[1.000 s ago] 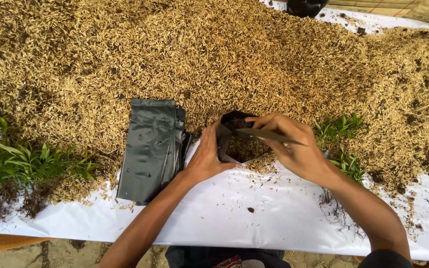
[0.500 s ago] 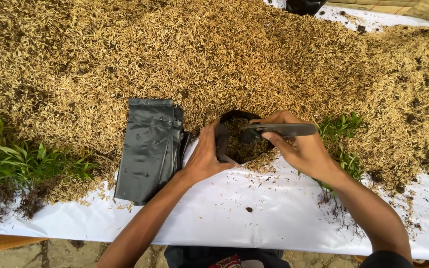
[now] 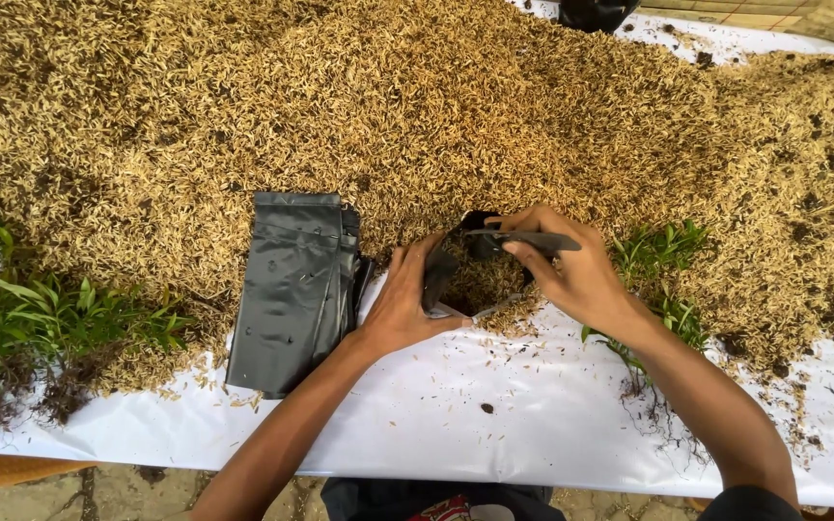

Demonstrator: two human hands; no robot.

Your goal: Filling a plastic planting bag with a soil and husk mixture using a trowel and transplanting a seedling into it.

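We had the small black bag pinched open between left hand and right hand, already part-filled with husk, its rim not yet reached, flat bag stack just left.

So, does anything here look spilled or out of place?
Only small things. Loose husks and a dark soil crumb lie scattered on the white sheet, away from the big husk pile. The left hand and right hand hold the black bag open; nothing looks damaged.
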